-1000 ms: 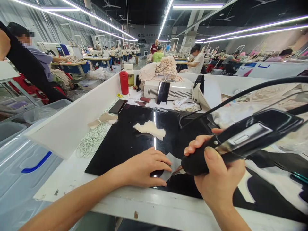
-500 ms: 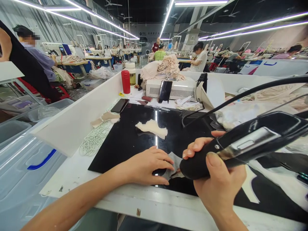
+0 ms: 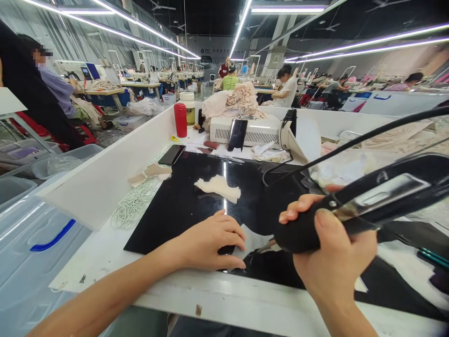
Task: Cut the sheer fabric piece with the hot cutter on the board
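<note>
Resting the left hand (image 3: 210, 241) near the front edge of a glossy black board (image 3: 185, 206), spreading its thumb and fingers apart and touching the left side of a small grey piece (image 3: 254, 238) lying there. Gripping a black handheld tool (image 3: 384, 196) in the right hand (image 3: 336, 257), clamping the fingers around its thick dark handle (image 3: 296, 234) and pressing the thumb along the top. Pointing the tool's metal tip (image 3: 269, 245) leftward and down at the right side of the grey piece, without showing clearly whether touching it. Working with a black cable (image 3: 354, 140) arching beyond the tool and down toward the board. Facing a ragged cream scrap (image 3: 219, 187) on the board, beyond the left hand and well apart from the grey piece. Leaning over a white worktop (image 3: 168, 290) bearing the board, with a tangle of pale green cord (image 3: 135, 203), a tan piece (image 3: 150, 174) and a flat phone (image 3: 171, 154) lying along the left. Looking toward a red bottle (image 3: 180, 120) just beside a lidded jar (image 3: 190, 114), and pale pink fabric (image 3: 242, 100) heaped above a white vented box (image 3: 259, 134).
</note>
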The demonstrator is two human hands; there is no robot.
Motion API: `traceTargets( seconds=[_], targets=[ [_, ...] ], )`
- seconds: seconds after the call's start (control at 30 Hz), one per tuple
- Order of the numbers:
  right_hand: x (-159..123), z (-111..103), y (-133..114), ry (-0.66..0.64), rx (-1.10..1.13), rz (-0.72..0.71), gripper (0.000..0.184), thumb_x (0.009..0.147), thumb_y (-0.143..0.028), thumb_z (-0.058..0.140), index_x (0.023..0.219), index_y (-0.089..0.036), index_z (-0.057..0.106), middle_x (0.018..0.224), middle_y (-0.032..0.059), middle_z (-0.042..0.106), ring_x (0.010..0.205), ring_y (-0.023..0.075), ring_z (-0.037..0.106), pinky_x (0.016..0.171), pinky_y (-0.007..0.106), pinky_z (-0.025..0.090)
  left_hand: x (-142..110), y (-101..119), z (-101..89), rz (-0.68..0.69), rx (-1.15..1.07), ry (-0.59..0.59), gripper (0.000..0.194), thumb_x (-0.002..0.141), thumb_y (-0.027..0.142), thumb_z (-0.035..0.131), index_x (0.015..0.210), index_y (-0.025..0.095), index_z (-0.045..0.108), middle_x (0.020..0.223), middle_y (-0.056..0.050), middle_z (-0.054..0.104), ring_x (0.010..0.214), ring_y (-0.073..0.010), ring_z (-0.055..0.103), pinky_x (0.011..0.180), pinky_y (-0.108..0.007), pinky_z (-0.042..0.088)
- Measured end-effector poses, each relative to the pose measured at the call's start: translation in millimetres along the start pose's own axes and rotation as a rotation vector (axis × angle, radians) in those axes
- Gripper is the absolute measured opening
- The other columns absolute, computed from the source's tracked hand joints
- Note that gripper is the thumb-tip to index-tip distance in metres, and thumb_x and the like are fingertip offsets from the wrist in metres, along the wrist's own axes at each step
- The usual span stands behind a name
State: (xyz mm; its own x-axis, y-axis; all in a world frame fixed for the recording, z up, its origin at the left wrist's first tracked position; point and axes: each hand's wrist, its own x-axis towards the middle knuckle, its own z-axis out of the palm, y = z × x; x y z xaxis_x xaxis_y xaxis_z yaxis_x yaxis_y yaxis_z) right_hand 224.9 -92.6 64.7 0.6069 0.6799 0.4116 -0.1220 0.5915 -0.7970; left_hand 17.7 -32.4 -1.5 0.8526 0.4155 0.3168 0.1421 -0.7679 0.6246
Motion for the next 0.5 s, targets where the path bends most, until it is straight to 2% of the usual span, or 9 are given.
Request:
traceTargets(
  seconds=[0.07,0.13,0.23,0.33,0.5],
  targets=[
    [11,-4,-1,0.051,-0.021,-0.038,0.043,0.075,-0.029,0.093,0.111,-0.028,0.07,0.075,-0.007,0.072,0.058,0.0168,0.064,0.054,0.03,0.06,0,0,3.2,0.02,0.014,0.032,0.028,0.105,0.045,0.086,0.118,0.02,0.084,0.132,-0.012,0.082,0.13,-0.029,0.073,0.136,-0.054,0.038],
    [19,-7,0,0.071,-0.043,-0.055,0.041,0.074,-0.029,0.092,0.108,-0.028,0.069,0.074,-0.008,0.072,0.058,0.0163,0.064,0.055,0.03,0.059,1,0,8.0,0.028,0.045,0.035,0.035,0.106,0.046,0.084,0.128,0.018,0.082,0.144,-0.017,0.078,0.136,-0.0313,0.071,0.135,-0.056,0.04],
    [22,-11,4,0.072,-0.049,-0.054,0.038,0.076,-0.03,0.091,0.108,-0.028,0.069,0.075,-0.0087,0.071,0.058,0.0156,0.064,0.056,0.031,0.059,1,-1,14.4,0.008,0.097,-0.015,0.045,0.108,0.048,0.081,0.143,0.021,0.078,0.156,-0.019,0.072,0.144,-0.0341,0.068,0.138,-0.064,0.035],
    [19,-12,8,0.058,-0.03,-0.05,0.042,0.076,-0.031,0.093,0.11,-0.028,0.068,0.076,-0.0083,0.071,0.058,0.0158,0.065,0.055,0.03,0.06,1,-1,16.5,-0.008,0.117,-0.056,0.044,0.109,0.049,0.079,0.146,0.024,0.078,0.158,-0.017,0.071,0.146,-0.0354,0.067,0.138,-0.07,0.031],
    [16,-12,12,0.054,-0.026,-0.048,0.045,0.075,-0.032,0.095,0.112,-0.027,0.069,0.076,-0.0078,0.073,0.059,0.0158,0.066,0.056,0.03,0.061,0,-1,15.5,0.002,0.142,-0.061,0.045,0.109,0.049,0.079,0.146,0.023,0.079,0.158,-0.018,0.071,0.144,-0.0366,0.067,0.137,-0.071,0.034]
  ],
)
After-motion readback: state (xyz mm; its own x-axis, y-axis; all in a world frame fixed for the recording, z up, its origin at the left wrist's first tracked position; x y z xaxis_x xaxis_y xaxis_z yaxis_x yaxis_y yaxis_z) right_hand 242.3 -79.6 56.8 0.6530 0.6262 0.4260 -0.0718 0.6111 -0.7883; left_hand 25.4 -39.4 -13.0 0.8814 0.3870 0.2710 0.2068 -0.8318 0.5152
